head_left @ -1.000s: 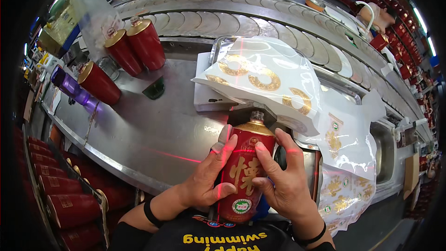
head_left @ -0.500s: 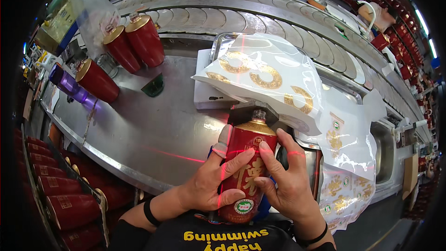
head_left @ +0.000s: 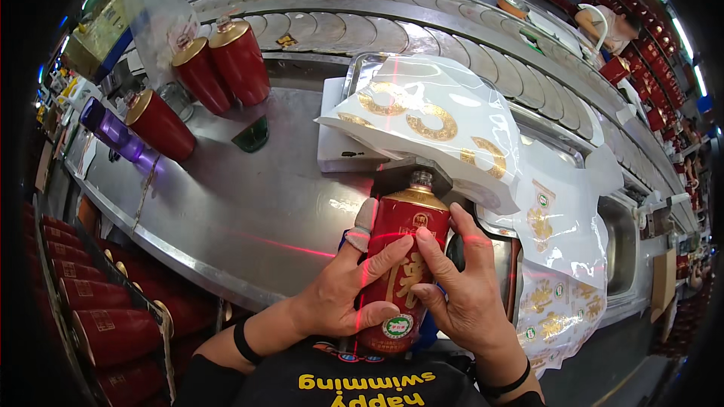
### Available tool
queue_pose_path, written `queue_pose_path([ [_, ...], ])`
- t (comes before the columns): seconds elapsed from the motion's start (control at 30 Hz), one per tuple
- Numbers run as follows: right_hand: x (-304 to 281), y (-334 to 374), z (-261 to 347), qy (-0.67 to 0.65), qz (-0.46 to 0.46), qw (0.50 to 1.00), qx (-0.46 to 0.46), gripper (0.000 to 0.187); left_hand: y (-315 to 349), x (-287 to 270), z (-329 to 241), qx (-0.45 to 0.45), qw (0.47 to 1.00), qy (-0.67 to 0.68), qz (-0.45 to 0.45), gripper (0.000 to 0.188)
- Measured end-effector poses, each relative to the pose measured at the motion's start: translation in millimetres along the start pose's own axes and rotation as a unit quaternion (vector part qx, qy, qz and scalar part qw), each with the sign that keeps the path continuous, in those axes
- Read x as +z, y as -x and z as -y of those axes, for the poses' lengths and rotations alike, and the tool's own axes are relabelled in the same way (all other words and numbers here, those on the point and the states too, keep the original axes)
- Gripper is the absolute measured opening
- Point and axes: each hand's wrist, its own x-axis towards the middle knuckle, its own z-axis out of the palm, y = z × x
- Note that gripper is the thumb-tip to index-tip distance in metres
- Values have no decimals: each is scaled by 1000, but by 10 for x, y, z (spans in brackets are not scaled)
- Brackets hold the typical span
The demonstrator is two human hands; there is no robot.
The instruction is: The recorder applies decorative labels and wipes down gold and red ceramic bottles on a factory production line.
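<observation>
A red bottle (head_left: 392, 286) with a gold shoulder and clear neck leans in front of me, its neck against a dark angular block (head_left: 437, 173). Gold lettering and a round green-and-white emblem mark its front. Around its left side curls my left hand (head_left: 339, 286), thumb and a finger flat on the front; another finger wears a pale cover. My right hand (head_left: 471, 294) grips the right side, with fingertips pressing on the lettering. Thin red laser lines cross the bottle and both hands. The bottle's underside is hidden.
Three red bottles (head_left: 240, 68) stand at the left beside a purple bottle (head_left: 113, 132) and a green piece (head_left: 251, 136). Printed clear sheets (head_left: 437, 120) cover trays at the right. Behind runs a plated conveyor (head_left: 317, 30). Racked red bottles (head_left: 113, 332) fill the lower left.
A small gold piece has appeared on the conveyor at the back. The view has shifted slightly; both hands keep nearly the same hold on the bottle.
</observation>
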Motion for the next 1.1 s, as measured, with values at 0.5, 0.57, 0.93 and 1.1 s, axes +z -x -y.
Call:
queue_pose_path([
  [0.5,-9,-36,59,21,11,1000,3,60,24,-54,-18,-22,1000,3,17,76],
  [0.57,-6,-38,62,5,10,1000,2,60,65,-69,12,-2,1000,12,-4,75],
  [0.93,-19,180,-68,-93,60,994,9,75,106,-117,248,40,998,-15,37,95],
  [1.1,-43,203,1,-38,87,995,15,94,80,-128,251,47,997,-24,57,104],
])
